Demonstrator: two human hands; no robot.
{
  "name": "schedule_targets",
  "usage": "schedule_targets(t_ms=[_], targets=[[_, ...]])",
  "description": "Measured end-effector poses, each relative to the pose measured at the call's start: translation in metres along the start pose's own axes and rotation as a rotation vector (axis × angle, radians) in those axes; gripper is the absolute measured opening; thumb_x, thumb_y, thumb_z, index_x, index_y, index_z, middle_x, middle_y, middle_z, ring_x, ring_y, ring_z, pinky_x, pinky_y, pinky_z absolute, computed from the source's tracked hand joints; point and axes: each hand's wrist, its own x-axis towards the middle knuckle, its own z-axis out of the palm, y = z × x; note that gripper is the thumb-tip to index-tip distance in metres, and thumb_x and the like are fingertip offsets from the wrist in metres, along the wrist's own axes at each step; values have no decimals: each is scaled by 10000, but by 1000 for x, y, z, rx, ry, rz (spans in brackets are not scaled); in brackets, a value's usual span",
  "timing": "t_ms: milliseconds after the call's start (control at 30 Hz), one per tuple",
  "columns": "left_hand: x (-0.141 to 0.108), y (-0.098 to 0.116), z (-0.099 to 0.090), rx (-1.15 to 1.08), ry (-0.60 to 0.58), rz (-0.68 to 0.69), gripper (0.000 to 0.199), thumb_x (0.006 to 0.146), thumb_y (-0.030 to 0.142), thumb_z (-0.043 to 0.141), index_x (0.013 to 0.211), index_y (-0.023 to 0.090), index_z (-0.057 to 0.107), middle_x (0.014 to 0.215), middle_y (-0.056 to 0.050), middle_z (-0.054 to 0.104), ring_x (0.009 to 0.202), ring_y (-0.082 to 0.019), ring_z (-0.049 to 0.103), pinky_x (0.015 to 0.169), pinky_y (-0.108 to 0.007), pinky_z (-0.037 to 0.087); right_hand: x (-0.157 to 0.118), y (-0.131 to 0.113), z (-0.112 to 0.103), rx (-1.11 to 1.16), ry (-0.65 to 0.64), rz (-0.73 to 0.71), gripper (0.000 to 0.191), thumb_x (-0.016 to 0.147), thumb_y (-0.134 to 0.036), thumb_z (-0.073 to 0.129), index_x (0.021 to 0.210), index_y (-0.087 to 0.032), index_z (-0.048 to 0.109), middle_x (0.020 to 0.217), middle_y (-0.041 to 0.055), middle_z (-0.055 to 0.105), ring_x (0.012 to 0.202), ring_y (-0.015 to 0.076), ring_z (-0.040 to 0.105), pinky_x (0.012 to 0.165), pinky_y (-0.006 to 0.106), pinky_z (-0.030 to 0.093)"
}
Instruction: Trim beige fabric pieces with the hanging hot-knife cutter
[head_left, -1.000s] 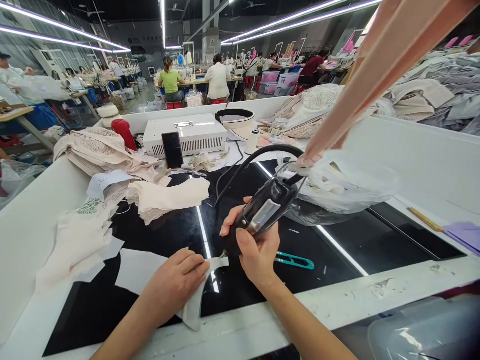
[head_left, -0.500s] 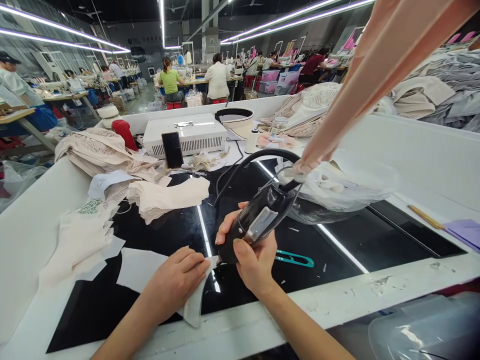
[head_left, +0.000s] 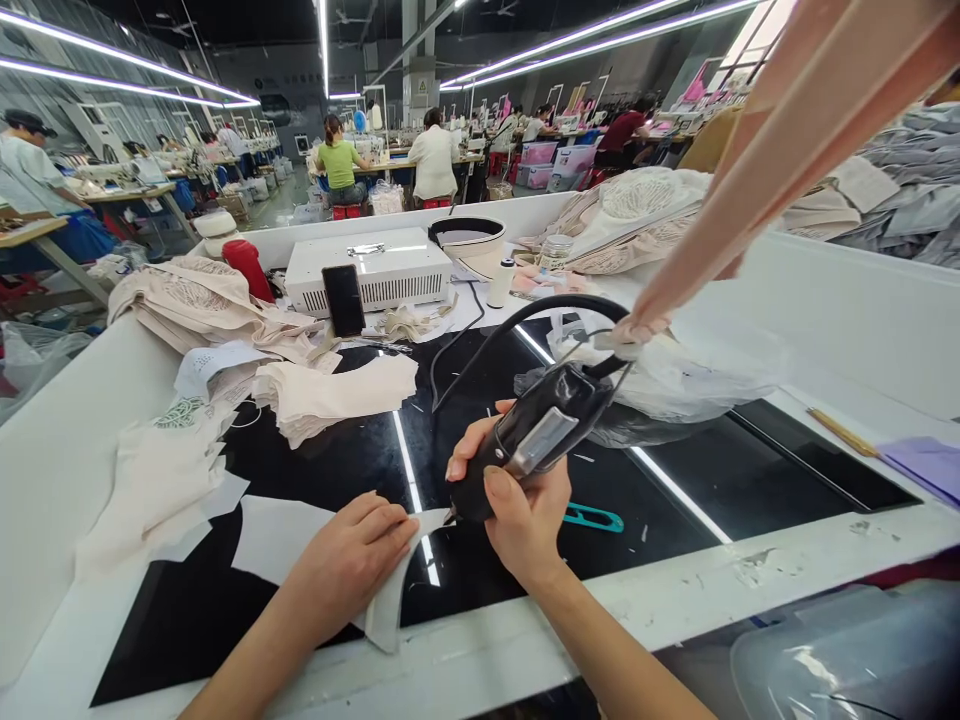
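Note:
My right hand is wrapped round a black handheld tool with a silver plate; its narrow tip meets the right end of a pale curved fabric piece. A pink cloth strip and a black cable run up from the tool's back end. My left hand lies flat on the fabric piece, fingers together, pressing it to the black glass surface. Under and left of that hand is another white piece. Teal thread snips lie just right of my right hand.
Stacked beige fabric and a phone stand in front of a white box. A clear plastic bag is at right. White raised walls edge the table. People sit at sewing tables beyond.
My right hand and the black tool have shifted right and slightly up, its tip moving away from my left fingertips. The pink strip swung right. My left hand has barely moved.

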Motion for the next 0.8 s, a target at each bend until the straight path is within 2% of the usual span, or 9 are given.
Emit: schedule_targets(t_ms=[267,333,500,633,800], targets=[[-1,1,-2,-5,-9,-14,233,1066,146,422,1212,144,604,1027,-75,698,951,-190,688,1008,-471,585,1,0,4,-63,11,9,289,901,-346,731,1117,-267,557,813,-30,668,594,119,618,565,262,525],[-6,3,0,6,3,-35,249,1060,128,425,1251,134,584,1079,-93,697,1006,-202,686,1012,-464,584,0,-2,5,-67,8,10,282,899,-346,733,1105,-268,557,806,-33,668,590,117,616,563,260,526],[-25,14,6,21,-54,-225,392,1034,85,424,1414,149,488,1279,-136,634,1193,-247,642,981,-419,607,-5,-10,7,-69,-2,8,300,893,-330,745,1134,-281,572,823,-34,673,600,105,616,561,241,540],[-28,26,5,4,-74,-367,389,1036,85,387,1410,138,479,1235,-135,637,1125,-236,672,953,-416,620,-12,-17,8,-105,-2,2,332,895,-334,738,1170,-271,563,831,-15,678,614,126,635,562,264,566],[-23,30,-1,-43,-63,-358,345,1010,53,391,1303,145,547,1138,-106,653,1026,-218,690,905,-394,634,-16,-21,8,-140,14,-6,341,885,-357,741,1145,-259,543,807,-4,676,578,141,629,524,277,565]])
